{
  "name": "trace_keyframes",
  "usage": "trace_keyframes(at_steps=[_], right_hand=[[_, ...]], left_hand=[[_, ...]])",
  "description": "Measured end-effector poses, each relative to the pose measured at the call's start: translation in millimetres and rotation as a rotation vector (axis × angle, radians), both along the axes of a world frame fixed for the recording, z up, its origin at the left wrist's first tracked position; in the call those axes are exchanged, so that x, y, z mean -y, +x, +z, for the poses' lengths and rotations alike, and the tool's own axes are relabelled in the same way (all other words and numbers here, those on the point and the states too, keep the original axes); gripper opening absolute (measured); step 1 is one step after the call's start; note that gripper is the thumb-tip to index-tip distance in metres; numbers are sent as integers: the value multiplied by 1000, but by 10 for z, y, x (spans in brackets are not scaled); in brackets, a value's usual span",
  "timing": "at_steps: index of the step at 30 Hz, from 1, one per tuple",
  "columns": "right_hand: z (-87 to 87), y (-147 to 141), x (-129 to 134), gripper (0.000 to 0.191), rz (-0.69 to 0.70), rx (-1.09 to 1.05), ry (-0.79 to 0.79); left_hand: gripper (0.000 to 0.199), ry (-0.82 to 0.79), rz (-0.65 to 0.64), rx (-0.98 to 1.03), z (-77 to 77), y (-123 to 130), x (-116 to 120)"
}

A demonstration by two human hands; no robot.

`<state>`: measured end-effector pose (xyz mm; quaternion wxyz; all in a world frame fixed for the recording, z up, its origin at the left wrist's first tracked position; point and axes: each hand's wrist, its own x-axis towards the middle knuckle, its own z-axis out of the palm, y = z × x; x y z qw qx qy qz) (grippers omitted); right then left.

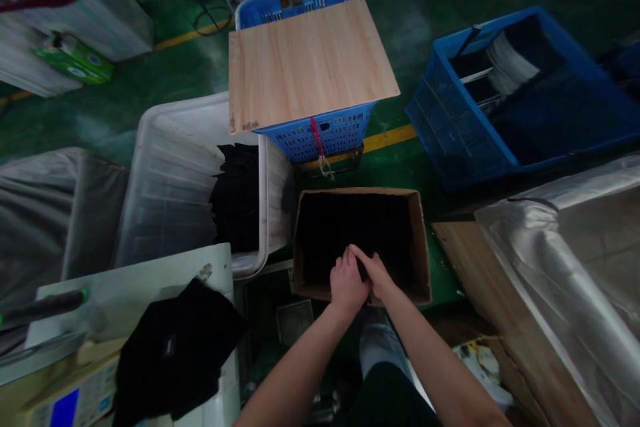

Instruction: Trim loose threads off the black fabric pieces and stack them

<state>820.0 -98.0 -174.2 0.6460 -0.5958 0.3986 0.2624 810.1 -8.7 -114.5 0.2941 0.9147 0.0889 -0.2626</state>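
An uncovered cardboard box point(425, 260) stands on the floor in front of me, its inside too dark to make out beyond black, cloth-like contents point(357, 220). My left hand point(349, 282) and my right hand point(375, 273) meet over the near side of this box, fingertips close together. The left fingers are pressed together and bent downward. On the right, the thumb and fingers also close inward. Something dark shows between the two hands, but whether it is held cloth or the box's contents I cannot tell.
Left of the box stands a white plastic bin point(170, 147) with black cloth pieces point(237, 193). A wooden board point(310, 67) lies across a blue crate point(325, 137). Another blue crate point(470, 113) is at right. Black fabric point(175, 347) lies on the machine table point(200, 267).
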Motion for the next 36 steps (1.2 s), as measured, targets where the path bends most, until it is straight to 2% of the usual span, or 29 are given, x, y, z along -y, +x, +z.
trace_keyframes(at_steps=[4,10,15,20,23,27,32,36], right_hand=[[-24,81,76,67,-54,-61,-4],[-139,-128,238,59,-80,-82,-114],[-272,-296,200,55,-69,-52,-160],[-354,-392,74,56,-29,-52,-183],[-378,-453,29,48,19,-72,-203],[-427,-493,-63,33,140,-96,-239],[-562,-403,-380,35,315,-111,-280],[-696,-257,-685,36,425,-84,-302]], left_hand=[[75,-232,4,33,-72,-46,17],[80,-433,56,-32,-264,-329,29],[76,-437,105,-101,-380,-494,14],[75,-442,163,-109,-403,-561,-64],[72,-455,220,-120,-431,-623,-115],[63,-473,335,-156,-505,-743,-213],[60,-469,530,-191,-620,-843,-432],[60,-448,694,-211,-793,-785,-684]])
